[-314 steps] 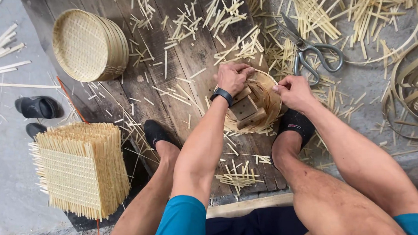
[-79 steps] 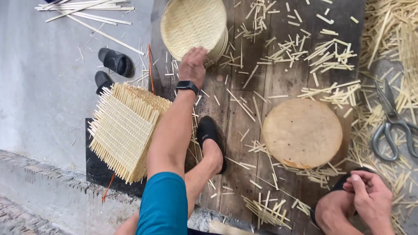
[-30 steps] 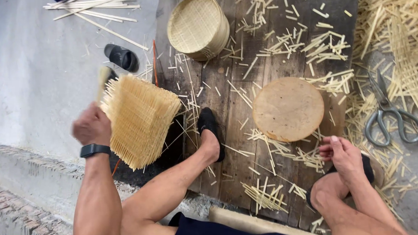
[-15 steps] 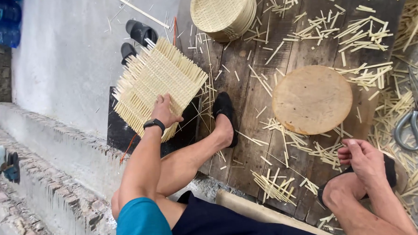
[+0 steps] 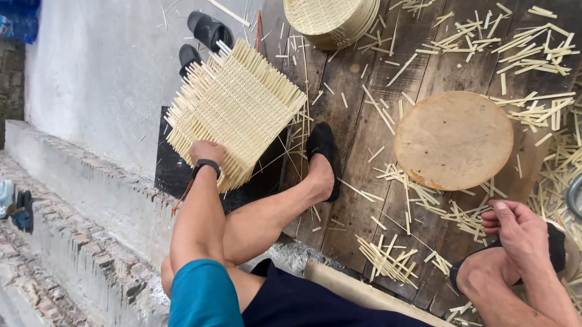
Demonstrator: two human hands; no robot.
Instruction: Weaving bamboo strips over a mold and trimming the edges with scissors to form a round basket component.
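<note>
My left hand has come back to the stack of woven bamboo mats at my left, which has shifted since a moment ago and now lies flatter on the dark sheet by the wooden platform. The hand rests closed over its near edge, so one mat looks about ready to lift. My right hand stays by my right knee, fingers loosely curled, holding nothing I can see. The round wooden block sits bare among bamboo offcuts.
</note>
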